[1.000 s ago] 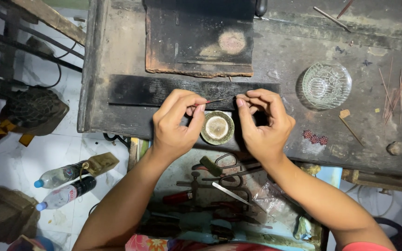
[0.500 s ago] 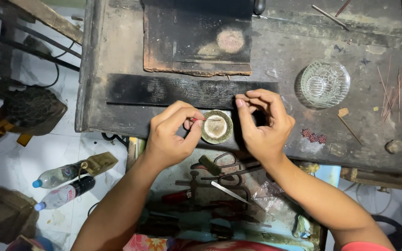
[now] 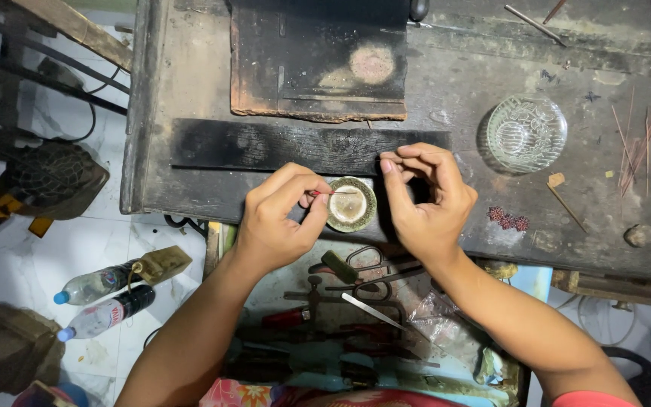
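Observation:
My left hand (image 3: pixel 280 215) pinches a thin red-handled stick (image 3: pixel 325 193) whose tip reaches over a small round dish (image 3: pixel 351 204) with pale paste in it, at the front edge of the dark workbench (image 3: pixel 190 90). My right hand (image 3: pixel 427 203) is just right of the dish, its thumb and forefinger pinched on something very small that I cannot make out. A charred black plank (image 3: pixel 265 147) lies just beyond both hands.
A burnt square board (image 3: pixel 318 60) sits at the back. A clear glass bowl (image 3: pixel 526 133), thin wires (image 3: pixel 634 136) and small red beads (image 3: pixel 508 218) lie to the right. An open drawer (image 3: pixel 356 316) below holds scissors and tools. Two plastic bottles (image 3: pixel 99 298) lie on the floor.
My left hand has dropped from the plank's edge toward me and now holds the stick's tip over the small dish. My right hand has stayed nearly in place.

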